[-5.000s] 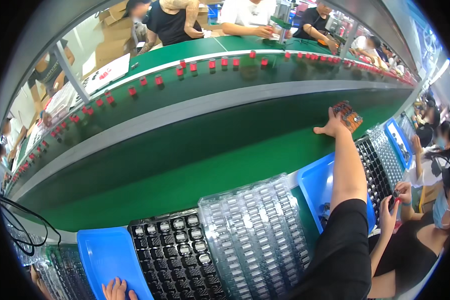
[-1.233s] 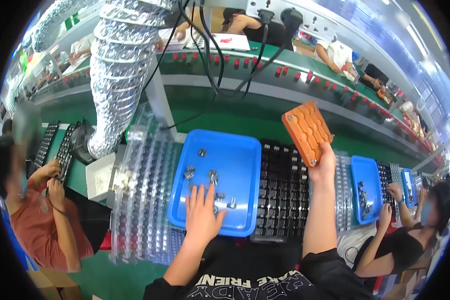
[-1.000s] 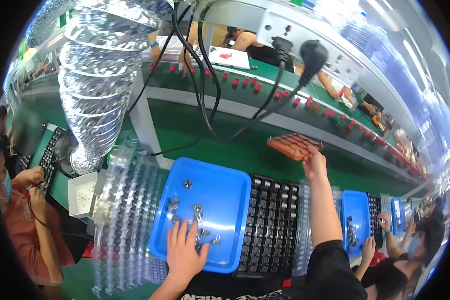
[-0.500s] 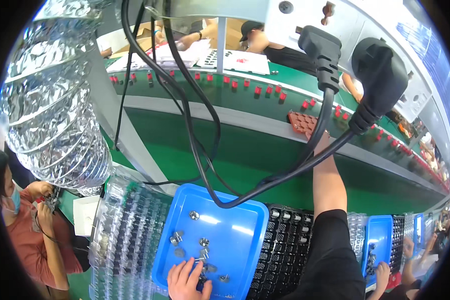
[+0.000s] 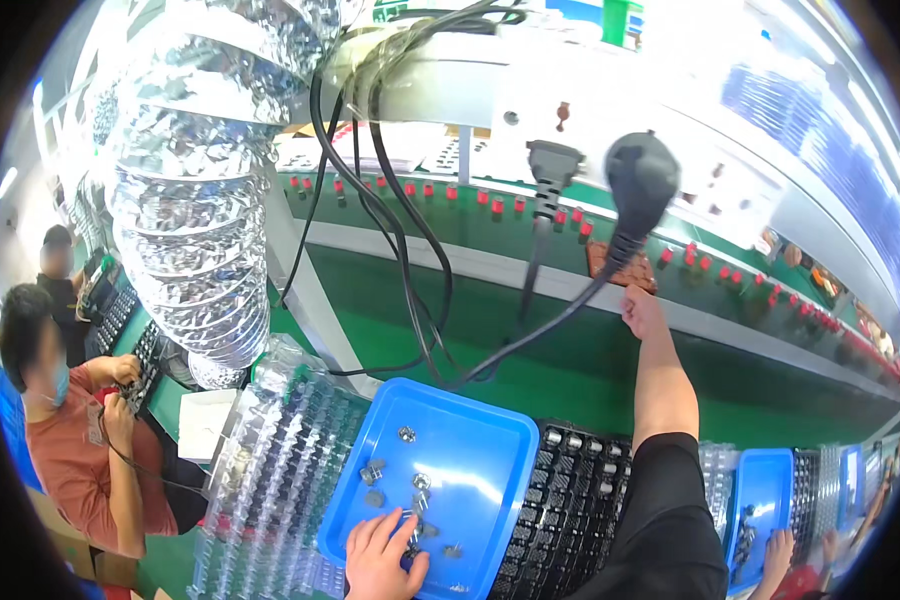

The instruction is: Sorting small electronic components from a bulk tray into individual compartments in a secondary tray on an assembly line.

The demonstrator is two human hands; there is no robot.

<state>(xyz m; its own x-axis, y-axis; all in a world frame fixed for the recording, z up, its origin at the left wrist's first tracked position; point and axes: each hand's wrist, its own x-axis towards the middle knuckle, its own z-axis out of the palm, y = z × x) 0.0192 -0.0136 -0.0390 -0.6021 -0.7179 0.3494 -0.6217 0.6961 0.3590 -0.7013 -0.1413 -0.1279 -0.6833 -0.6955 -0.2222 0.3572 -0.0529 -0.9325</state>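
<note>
Down at the near edge, the left hand (image 5: 382, 555) lies palm-down in the shallow blue plastic tray (image 5: 490, 440), fingers curled loosely over a scatter of small grey metal parts (image 5: 410, 480); whether it pinches one of them I cannot tell. Far out across the green conveyor belt (image 5: 570, 360), the right arm in its black sleeve (image 5: 660, 500) is stretched nearly straight, and the right hand (image 5: 642, 308) reaches the pale rail, fingers closed on the near edge of a flat reddish-brown tray (image 5: 620, 268) with rows of small pockets, which rests on the upper green strip.

Just right of the blue tray sits a black moulded grid tray (image 5: 570, 510) holding round grey caps in its cells. To its left, a stack of clear plastic blister trays (image 5: 270, 480) leans toward the bench edge. A white paper slip (image 5: 205, 425) lies just beyond that stack.

Along the upper strip runs a row of small red blocks (image 5: 450, 192). Overhead hang a crinkled silver foil duct (image 5: 200, 220), black cables (image 5: 400, 250) and two black plugs (image 5: 640, 180). A second blue tray (image 5: 760, 490) sits further right, another person's hand (image 5: 775, 555) at it.
</note>
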